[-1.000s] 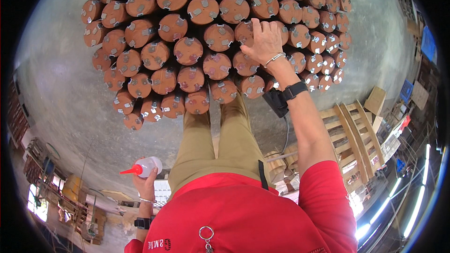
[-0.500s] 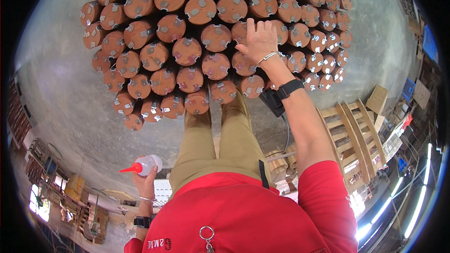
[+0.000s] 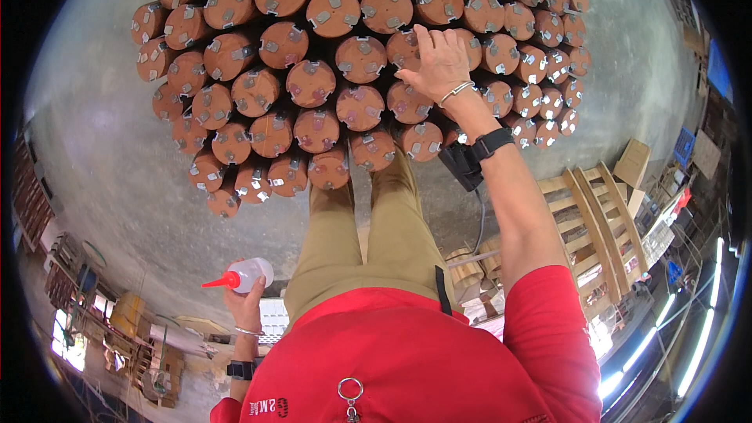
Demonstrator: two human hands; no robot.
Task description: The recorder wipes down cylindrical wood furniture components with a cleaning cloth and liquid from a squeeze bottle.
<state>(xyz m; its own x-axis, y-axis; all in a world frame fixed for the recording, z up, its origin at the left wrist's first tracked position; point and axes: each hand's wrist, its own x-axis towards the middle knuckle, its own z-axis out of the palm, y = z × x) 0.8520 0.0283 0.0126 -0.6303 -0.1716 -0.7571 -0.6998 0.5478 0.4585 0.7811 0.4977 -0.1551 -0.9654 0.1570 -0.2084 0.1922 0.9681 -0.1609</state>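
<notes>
Many reddish-brown cylinders [image 3: 361, 59] stand packed together in front of me, their round ends toward me. Small grey metal pieces [image 3: 334, 0] sit on those ends, several of them at the rims. Over one cylinder [image 3: 402, 48], right of the middle, my right hand [image 3: 440, 64] reaches with fingers stretched and thumb apart. Its fingertips are at that round end; whether they touch a metal piece cannot be made out. Low at the left, my left hand [image 3: 249, 307] grips a translucent squeeze bottle [image 3: 252, 272] with a red pointed nozzle, tilted toward the left.
A black device [image 3: 464, 166] with a cable lies beside the cylinders, below my right forearm. Wooden pallets [image 3: 583, 223] and cardboard [image 3: 631, 163] stand at the right. Grey concrete floor [image 3: 102, 137] surrounds the stack. A yellow container [image 3: 127, 313] is at the lower left.
My right hand has shifted slightly right on the same cylinder, its fingers tipping a little. My left hand and the bottle have barely moved.
</notes>
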